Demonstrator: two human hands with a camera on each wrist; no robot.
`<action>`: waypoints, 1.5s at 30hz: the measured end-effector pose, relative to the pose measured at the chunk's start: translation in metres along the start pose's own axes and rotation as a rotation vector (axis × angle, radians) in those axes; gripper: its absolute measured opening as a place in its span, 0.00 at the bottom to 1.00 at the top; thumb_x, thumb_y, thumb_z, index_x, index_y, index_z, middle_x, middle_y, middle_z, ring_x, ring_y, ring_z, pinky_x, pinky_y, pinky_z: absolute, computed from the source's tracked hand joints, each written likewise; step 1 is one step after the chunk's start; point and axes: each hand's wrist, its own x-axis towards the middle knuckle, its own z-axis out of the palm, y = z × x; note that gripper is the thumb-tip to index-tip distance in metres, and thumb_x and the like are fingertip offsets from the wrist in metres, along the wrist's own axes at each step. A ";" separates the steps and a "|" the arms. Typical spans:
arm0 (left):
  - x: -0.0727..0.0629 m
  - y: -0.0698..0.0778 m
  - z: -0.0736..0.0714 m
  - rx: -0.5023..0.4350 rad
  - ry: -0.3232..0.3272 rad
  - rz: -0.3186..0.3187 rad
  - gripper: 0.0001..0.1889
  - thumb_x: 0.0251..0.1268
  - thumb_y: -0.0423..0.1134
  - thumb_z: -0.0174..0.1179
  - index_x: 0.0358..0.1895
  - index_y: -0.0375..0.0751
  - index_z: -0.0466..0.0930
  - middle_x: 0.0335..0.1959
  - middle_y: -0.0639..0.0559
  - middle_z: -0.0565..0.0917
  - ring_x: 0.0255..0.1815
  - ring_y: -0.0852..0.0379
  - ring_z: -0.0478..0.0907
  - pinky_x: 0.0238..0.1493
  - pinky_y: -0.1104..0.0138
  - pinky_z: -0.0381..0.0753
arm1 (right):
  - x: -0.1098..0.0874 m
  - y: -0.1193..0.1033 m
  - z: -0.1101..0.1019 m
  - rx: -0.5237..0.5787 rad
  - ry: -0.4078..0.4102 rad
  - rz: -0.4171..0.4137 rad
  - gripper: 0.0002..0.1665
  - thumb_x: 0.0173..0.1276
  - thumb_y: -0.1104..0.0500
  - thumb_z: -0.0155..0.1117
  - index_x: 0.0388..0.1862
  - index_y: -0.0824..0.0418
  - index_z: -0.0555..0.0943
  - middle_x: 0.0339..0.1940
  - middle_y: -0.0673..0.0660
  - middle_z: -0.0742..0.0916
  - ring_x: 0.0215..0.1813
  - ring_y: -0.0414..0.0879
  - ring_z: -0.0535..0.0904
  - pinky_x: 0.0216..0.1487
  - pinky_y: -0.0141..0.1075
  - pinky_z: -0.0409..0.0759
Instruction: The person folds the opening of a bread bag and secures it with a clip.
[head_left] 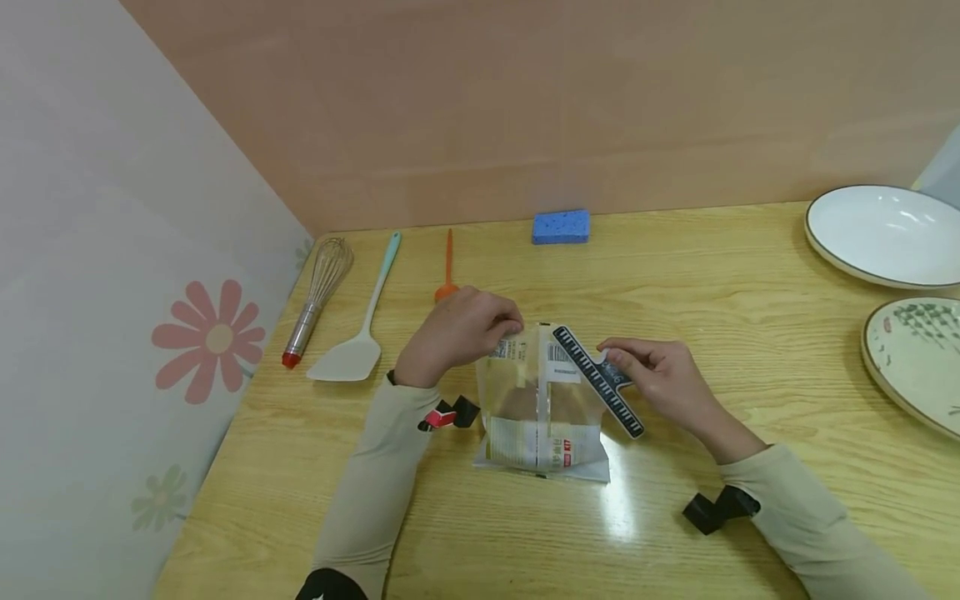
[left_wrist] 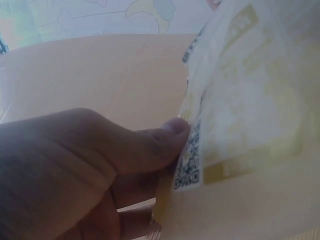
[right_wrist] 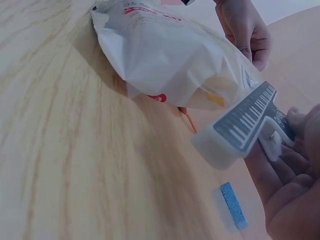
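A clear plastic food bag (head_left: 513, 406) with printed labels stands on the table, its sealed seam towards me. My left hand (head_left: 459, 332) pinches its top left corner; the left wrist view has the thumb (left_wrist: 167, 137) against the film beside a QR code. In my right hand (head_left: 669, 385) is a long bag clip (head_left: 597, 381) with a piano-key pattern, held by its handle between thumb and fingers. The clip slants across the bag's upper right side. In the right wrist view the clip (right_wrist: 245, 120) overlaps the bag's top; whether it bites the film I cannot tell.
On the left lie a whisk (head_left: 318, 292), a pale spatula (head_left: 352, 354) and an orange utensil (head_left: 448, 258), partly behind my left hand. A blue sponge (head_left: 561, 227) sits near the back wall. A white dish (head_left: 892, 233) and a patterned plate (head_left: 918, 358) are at the right.
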 end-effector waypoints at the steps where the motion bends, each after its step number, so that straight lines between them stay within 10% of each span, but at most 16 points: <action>1: 0.000 0.000 0.000 0.003 0.002 -0.001 0.08 0.76 0.38 0.62 0.44 0.42 0.91 0.36 0.53 0.89 0.26 0.62 0.77 0.31 0.71 0.74 | 0.000 0.000 0.000 0.004 0.000 -0.001 0.12 0.76 0.73 0.58 0.51 0.80 0.83 0.43 0.74 0.89 0.28 0.31 0.80 0.23 0.26 0.75; 14: 0.001 0.003 -0.002 -0.005 -0.008 -0.003 0.08 0.77 0.38 0.62 0.45 0.42 0.90 0.35 0.54 0.89 0.27 0.61 0.77 0.31 0.71 0.75 | 0.000 -0.001 -0.002 -0.007 0.008 0.015 0.12 0.77 0.72 0.58 0.51 0.79 0.84 0.42 0.73 0.89 0.21 0.35 0.73 0.16 0.29 0.64; 21: 0.002 0.006 -0.002 -0.004 -0.009 0.009 0.08 0.76 0.38 0.62 0.45 0.42 0.91 0.35 0.53 0.89 0.26 0.61 0.76 0.31 0.71 0.74 | 0.003 -0.004 0.001 0.023 0.004 0.003 0.13 0.77 0.72 0.57 0.52 0.81 0.82 0.43 0.76 0.88 0.30 0.30 0.83 0.23 0.26 0.77; 36: 0.002 0.007 0.002 0.003 -0.009 -0.017 0.08 0.76 0.39 0.62 0.45 0.43 0.91 0.36 0.55 0.89 0.26 0.61 0.76 0.27 0.72 0.72 | 0.012 -0.005 0.010 -0.073 0.078 -0.063 0.10 0.74 0.71 0.62 0.47 0.75 0.87 0.36 0.67 0.90 0.17 0.34 0.60 0.19 0.29 0.62; 45: 0.002 0.007 0.002 0.020 0.001 -0.003 0.08 0.76 0.39 0.63 0.46 0.43 0.91 0.37 0.54 0.90 0.26 0.61 0.77 0.28 0.72 0.72 | 0.019 -0.010 0.013 -0.041 0.080 -0.057 0.10 0.74 0.72 0.62 0.47 0.77 0.86 0.42 0.71 0.90 0.28 0.31 0.76 0.28 0.23 0.74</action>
